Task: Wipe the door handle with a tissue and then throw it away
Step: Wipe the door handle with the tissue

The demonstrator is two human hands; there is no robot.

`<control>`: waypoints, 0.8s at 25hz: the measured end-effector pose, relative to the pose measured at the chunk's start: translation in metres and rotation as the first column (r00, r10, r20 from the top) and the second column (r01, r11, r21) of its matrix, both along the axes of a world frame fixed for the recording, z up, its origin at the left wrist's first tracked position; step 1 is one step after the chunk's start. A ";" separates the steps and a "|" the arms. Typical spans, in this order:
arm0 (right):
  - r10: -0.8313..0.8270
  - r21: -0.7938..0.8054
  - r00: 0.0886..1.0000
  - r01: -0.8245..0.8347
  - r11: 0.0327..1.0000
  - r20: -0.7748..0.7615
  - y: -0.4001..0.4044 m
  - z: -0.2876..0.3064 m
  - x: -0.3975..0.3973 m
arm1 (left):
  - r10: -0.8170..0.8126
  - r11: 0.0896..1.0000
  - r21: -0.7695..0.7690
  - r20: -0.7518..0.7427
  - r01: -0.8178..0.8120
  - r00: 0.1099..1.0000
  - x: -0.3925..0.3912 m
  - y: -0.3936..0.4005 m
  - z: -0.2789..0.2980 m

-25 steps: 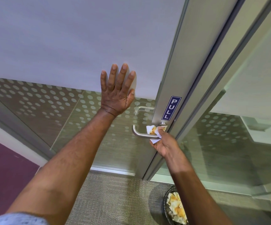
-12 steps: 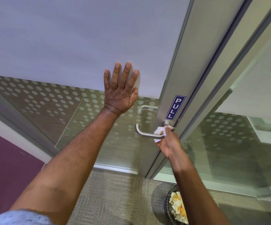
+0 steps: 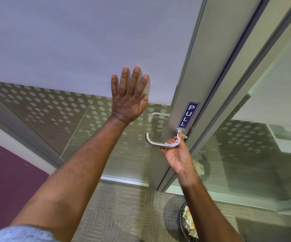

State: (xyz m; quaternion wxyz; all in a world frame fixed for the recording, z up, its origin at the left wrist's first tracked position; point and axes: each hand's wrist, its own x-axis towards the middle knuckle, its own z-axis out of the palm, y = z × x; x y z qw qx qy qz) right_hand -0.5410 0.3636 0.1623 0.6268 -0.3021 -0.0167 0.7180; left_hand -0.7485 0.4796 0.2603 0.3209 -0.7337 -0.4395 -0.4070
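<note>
Head camera, looking forward and down along two bare forearms toward a glass door. At the centre of the action, the right hand (image 3: 177, 155) reaches up from below, palm turned toward the viewer, with its fingers curled around a crumpled white tissue (image 3: 175, 141) and pinching it against the door handle (image 3: 156, 143). The tissue is wrapped over the inner end of the brushed-metal lever, right where the bar meets its round mount on the door's metal frame (image 3: 192, 67). Out from the grip toward the left, the bare part of the lever runs sideways and then bends upward in a curve. Just above the grip, on the frame, sits a blue vertical sign (image 3: 188, 114) reading PULL. Up and to the left of the grip, well clear of the handle, the left hand (image 3: 130, 96) lies flat on the glass panel (image 3: 54, 110), fingers spread and straight, holding nothing. Its fingertips reach onto the frosted band of the glass; the heel of the hand sits over a dotted pattern. Below the grip, near the right forearm at the bottom edge, a dark bin (image 3: 181, 222) of crumpled paper stands on grey carpet (image 3: 123, 215).
</note>
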 end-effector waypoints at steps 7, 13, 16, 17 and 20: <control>-0.057 -0.035 0.982 0.051 0.998 -0.178 -0.003 0.005 -0.009 | 0.000 1.000 0.013 -0.004 0.000 1.000 -0.001 0.002 -0.001; -0.167 -0.243 0.881 0.297 0.923 0.441 -0.002 0.029 -0.030 | -0.010 1.000 0.020 0.001 0.010 1.000 -0.001 0.003 -0.002; -0.146 -0.067 0.577 0.332 0.941 0.804 -0.024 0.021 -0.046 | -0.015 0.999 0.031 0.004 0.015 1.000 0.000 0.004 -0.002; -0.127 0.003 0.452 0.265 0.964 0.883 -0.030 0.014 -0.046 | -0.016 0.999 0.036 0.004 0.015 1.000 -0.001 0.004 -0.003; -0.083 0.082 0.060 0.024 0.996 0.995 -0.040 -0.001 -0.039 | -0.018 0.999 0.043 0.010 0.017 1.000 0.000 0.005 -0.003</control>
